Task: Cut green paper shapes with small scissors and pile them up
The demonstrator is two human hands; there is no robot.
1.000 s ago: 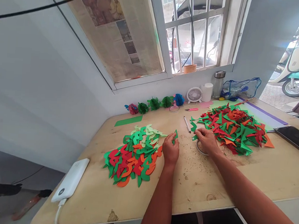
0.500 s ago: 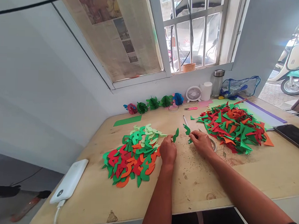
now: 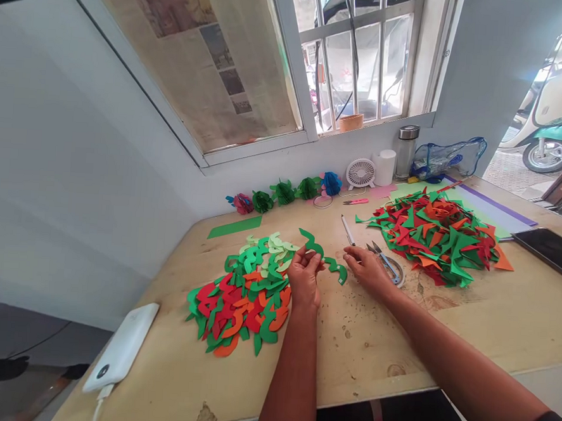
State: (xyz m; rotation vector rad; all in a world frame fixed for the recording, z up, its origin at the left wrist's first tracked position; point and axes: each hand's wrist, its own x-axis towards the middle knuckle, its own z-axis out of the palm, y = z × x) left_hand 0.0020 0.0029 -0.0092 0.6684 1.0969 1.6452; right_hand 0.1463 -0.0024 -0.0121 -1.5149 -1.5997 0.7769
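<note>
Head view, left to right: white rectangular power bank (image 3: 125,347) with white cable lies on pale wooden surface (image 3: 171,369). Flat green paper strip (image 3: 235,227) behind it, farther right. Heap of curvy red, orange and green paper cutouts (image 3: 241,303) comes next; 5 folded-paper figures (image 3: 282,192) line the wall behind. Left hand (image 3: 305,279), just right of that heap, pinches wavy dark-green paper piece (image 3: 313,244) above the surface. Curved green paper piece with white marks (image 3: 340,272) sits between the 2 hands; can't tell if left fingertips grip it too. White slim pen (image 3: 348,230) beyond. Right hand (image 3: 367,270): fingers bent, can't tell if pinching anything. Metal scissors with blue-grey handles (image 3: 390,264) just beside it. Far right: red, orange and green paper offcut pile (image 3: 444,236), then black flat phone (image 3: 552,252).
</note>
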